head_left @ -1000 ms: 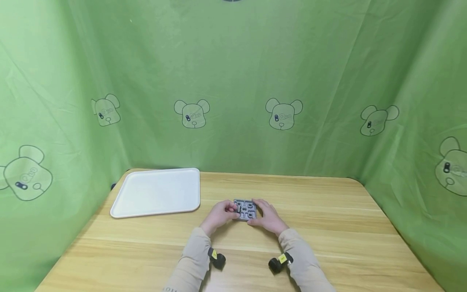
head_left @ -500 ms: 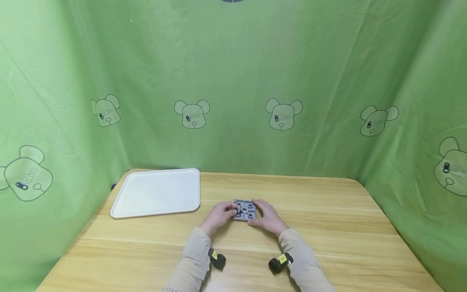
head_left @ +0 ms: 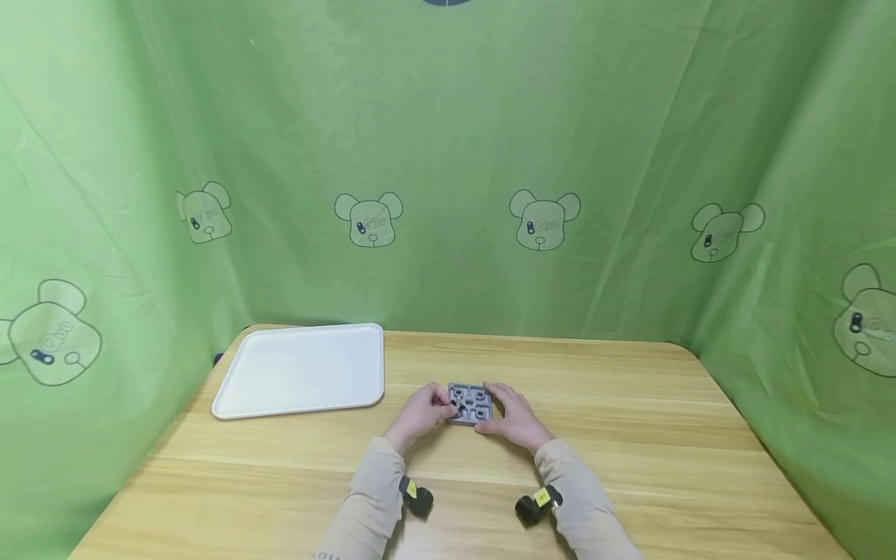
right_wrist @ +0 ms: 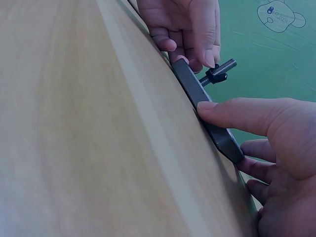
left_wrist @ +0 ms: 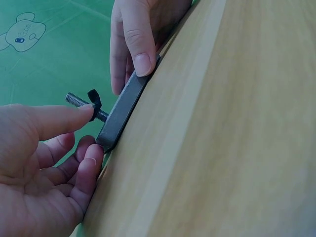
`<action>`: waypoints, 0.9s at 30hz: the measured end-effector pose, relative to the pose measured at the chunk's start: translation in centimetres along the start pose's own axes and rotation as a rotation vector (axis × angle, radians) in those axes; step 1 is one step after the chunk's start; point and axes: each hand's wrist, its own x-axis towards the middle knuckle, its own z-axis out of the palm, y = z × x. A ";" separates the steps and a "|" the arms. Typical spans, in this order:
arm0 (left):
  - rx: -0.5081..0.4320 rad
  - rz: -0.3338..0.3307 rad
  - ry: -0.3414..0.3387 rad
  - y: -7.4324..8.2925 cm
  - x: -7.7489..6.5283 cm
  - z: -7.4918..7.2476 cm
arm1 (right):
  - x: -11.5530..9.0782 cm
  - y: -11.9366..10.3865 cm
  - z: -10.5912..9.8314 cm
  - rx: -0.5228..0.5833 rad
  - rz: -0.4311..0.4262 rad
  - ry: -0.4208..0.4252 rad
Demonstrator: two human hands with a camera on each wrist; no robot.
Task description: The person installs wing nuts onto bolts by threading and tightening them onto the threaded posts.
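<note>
A square grey metal plate [head_left: 479, 404] with recesses and holes lies flat on the table. Out of its left part rises a threaded bolt [left_wrist: 75, 99] carrying a black wing nut [left_wrist: 95, 100]. The thumb of my left hand [head_left: 420, 414] presses against the wing nut, and its other fingers curl at the plate's left edge; in the left wrist view their full contact with the nut is partly hidden. From the opposite side my right hand [head_left: 516, 418] grips the plate, with thumb on the near edge and fingers around the far right corner.
On the table's back left stands a white tray [head_left: 301, 369]. The wooden table [head_left: 595, 389] stretches around the hands. Green curtains [head_left: 448, 288] with bear prints enclose the back and sides.
My left fingers and thumb have shifted slightly at the wing nut, back and forth. The right hand and the plate have stayed in place.
</note>
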 end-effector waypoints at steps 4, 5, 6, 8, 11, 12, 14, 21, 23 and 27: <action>-0.013 0.005 -0.013 0.0 0.0 0.0 | -0.1 -0.1 0.0 -0.001 -0.004 -0.001; -0.013 0.007 -0.015 -0.1 0.0 0.0 | -0.1 -0.1 0.0 -0.003 -0.005 -0.002; -0.014 0.010 -0.017 -0.1 0.0 0.0 | 0.0 -0.1 0.0 -0.002 -0.005 -0.003; -0.011 0.018 -0.018 -0.2 0.1 0.0 | -0.1 -0.1 0.0 -0.001 -0.004 -0.006; -0.003 0.025 -0.021 -0.1 0.2 0.0 | -0.1 0.0 0.0 0.001 -0.002 -0.007; -0.001 0.029 -0.022 -0.1 0.2 -0.1 | -0.1 0.0 0.0 0.004 0.002 -0.008; 0.008 0.037 -0.024 -0.1 0.2 -0.1 | -0.1 -0.1 0.0 0.006 0.006 -0.007; 0.038 0.046 -0.018 0.0 0.1 -0.1 | -0.1 -0.1 0.0 0.007 0.007 -0.001; 0.039 0.044 -0.018 0.1 0.1 0.0 | -0.1 -0.1 0.0 0.006 0.006 0.000; 0.073 0.068 -0.016 0.1 0.1 0.0 | -0.1 0.0 0.0 0.007 0.003 0.000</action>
